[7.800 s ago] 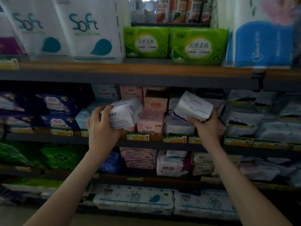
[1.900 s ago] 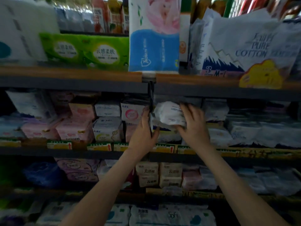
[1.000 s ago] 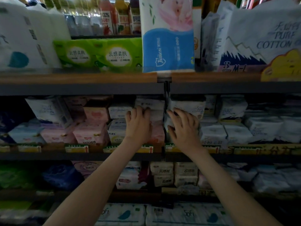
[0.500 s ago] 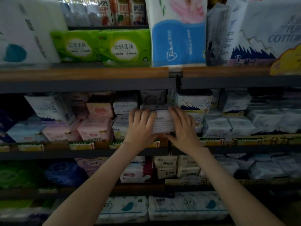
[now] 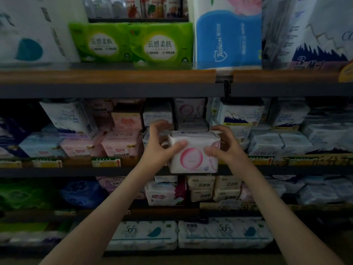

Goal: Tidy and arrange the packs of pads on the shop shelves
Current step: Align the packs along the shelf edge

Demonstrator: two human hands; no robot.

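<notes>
- white pad pack with a pink ring, at the front edge of the middle shelf: soft plastic film, smooth, a bit shiny, crinkly at the top corners
- upper shelf: brown front strip looks like wood, matt; the dark grey band under it looks like painted metal, also matt
- two green tissue packs on it: glossy plastic wrap
- price tags on the middle shelf's edge: look like paper, flat finish

Dim, soft overall, brighter up top; edges bowed, perhaps slightly motion-blurred.
</notes>
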